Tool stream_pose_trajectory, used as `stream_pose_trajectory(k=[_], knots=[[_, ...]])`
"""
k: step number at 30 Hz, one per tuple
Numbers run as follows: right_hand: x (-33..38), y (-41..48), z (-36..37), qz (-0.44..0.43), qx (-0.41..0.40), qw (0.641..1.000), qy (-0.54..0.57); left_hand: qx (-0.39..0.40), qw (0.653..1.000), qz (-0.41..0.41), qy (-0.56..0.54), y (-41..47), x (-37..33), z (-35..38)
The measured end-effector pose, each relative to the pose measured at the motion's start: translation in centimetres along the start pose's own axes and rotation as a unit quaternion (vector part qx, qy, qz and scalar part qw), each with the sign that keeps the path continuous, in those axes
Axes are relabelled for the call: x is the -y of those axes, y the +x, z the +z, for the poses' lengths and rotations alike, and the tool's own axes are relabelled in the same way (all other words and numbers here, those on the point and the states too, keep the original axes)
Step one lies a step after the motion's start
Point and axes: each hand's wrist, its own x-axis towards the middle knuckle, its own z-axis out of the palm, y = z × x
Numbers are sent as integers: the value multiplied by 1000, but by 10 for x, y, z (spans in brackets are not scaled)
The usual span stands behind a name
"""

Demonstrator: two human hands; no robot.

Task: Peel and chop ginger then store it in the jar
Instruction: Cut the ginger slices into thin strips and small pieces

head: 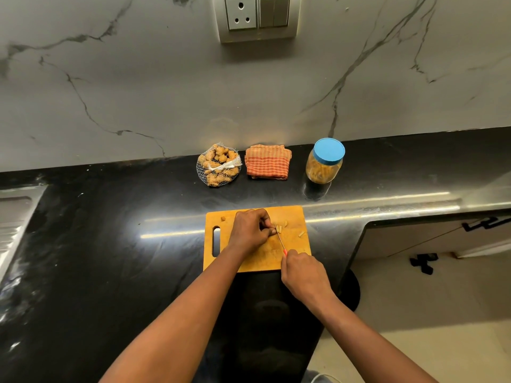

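Chopping is mid-way: the ginger (278, 229) sits on the wooden cutting board (293, 261), pinched by the left hand (250, 230), while the right hand (302, 272) grips the red-handled knife (282, 241) with its blade at the piece, and a few cut sticks (301, 233) lie beside it. Storing looks not yet begun, with the blue-lidded jar (325, 161) closed at the back and more ginger in the mesh bag (219, 165) beside a folded checked cloth (267, 161). All of it rests on a glossy black counter (110, 230) under a marble wall with a socket (241, 13), and a steel sink (13, 217) sits at the left.

1. A folded orange checked cloth (267, 162) lies on the black countertop (110, 230), close to the marble wall (138, 78)
2. A socket and switch plate (257, 16) is set in that wall
3. A steel sink (13, 217) shows at far left
4. A pale cabinet (431, 240) with black handles (482, 223) stands at right
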Motion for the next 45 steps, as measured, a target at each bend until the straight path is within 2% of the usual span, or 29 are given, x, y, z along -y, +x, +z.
stream_pose_trajectory(k=[13,20,27,33,39,45], knots=[[-7,-19,1,10,-19,1000,4,2,999,14,44,-1,-2,-1],[-19,-25,-6,71,-63,995,16,-24,998,27,57,-5,-1,3],[-35,-25,-5,119,-71,990,25,-26,997,32,72,-5,-3,6],[-28,-24,-5,119,-62,991,8,-38,994,39,90,-3,-6,11],[-11,-13,-4,107,-48,993,5,-24,997,46,59,-6,-2,7],[1,4,-6,84,-37,996,13,-57,996,49,56,-7,9,-5]])
